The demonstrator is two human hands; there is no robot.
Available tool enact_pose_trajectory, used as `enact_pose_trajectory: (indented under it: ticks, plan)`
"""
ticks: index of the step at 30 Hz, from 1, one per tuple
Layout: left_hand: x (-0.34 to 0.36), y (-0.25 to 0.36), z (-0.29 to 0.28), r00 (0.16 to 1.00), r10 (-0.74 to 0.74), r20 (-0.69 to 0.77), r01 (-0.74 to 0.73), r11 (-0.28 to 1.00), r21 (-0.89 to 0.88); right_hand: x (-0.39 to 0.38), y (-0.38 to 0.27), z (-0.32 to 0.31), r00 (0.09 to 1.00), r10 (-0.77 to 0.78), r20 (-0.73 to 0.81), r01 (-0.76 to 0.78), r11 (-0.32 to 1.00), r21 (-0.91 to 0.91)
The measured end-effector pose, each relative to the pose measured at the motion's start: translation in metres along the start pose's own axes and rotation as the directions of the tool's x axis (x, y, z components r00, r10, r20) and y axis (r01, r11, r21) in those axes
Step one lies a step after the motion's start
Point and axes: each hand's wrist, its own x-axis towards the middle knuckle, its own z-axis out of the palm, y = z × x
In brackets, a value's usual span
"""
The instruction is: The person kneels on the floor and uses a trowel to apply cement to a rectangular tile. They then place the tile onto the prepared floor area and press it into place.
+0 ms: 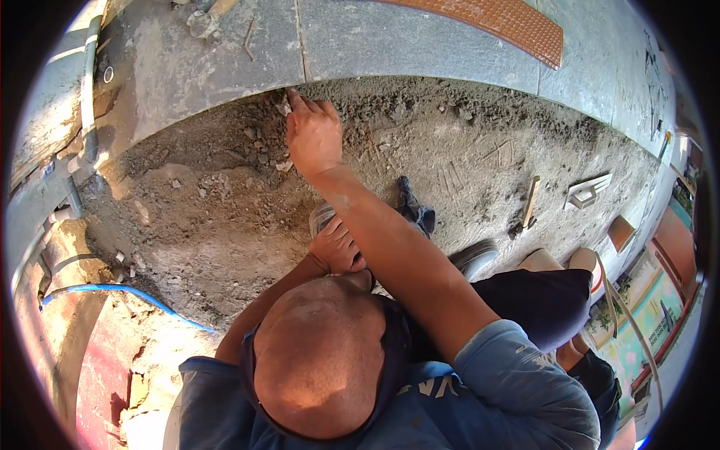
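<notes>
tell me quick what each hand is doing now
Left hand: closed around a grey object; what it is cannot be told.
Right hand: fingers pinching a small stone at the slab edge.

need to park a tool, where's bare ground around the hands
Bare dirt lies between the right hand and the wooden-handled tool, and left of the left hand toward the blue hose. Crowded: loose stones beside the right hand under the slab edge.

Small pale stone chip — pinched, against slab edge
</notes>
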Motion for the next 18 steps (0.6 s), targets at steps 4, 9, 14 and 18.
enact_pose_trajectory:
  ticks: [4,9,14,18]
  plan:
    - [0.000,0.002,-0.002,0.999,0.006,-0.042,-0.004,0.999,0.033,0.001,0.027,-0.026,0.990,0.079,-0.121,-0.099,0.981,-0.169]
    - [0.007,0.002,0.002,0.999,0.027,-0.039,-0.026,1.000,0.010,0.007,0.014,-0.003,1.000,0.010,0.005,-0.010,1.000,0.008]
    - [-0.003,0.001,-0.001,0.999,-0.009,-0.054,0.009,1.000,0.000,0.002,0.014,-0.018,0.999,0.016,-0.042,-0.017,1.000,-0.019]
    - [0.001,0.003,-0.006,1.000,0.002,-0.019,-0.002,1.000,0.025,0.011,0.030,-0.022,0.984,0.117,-0.136,-0.139,0.977,-0.160]
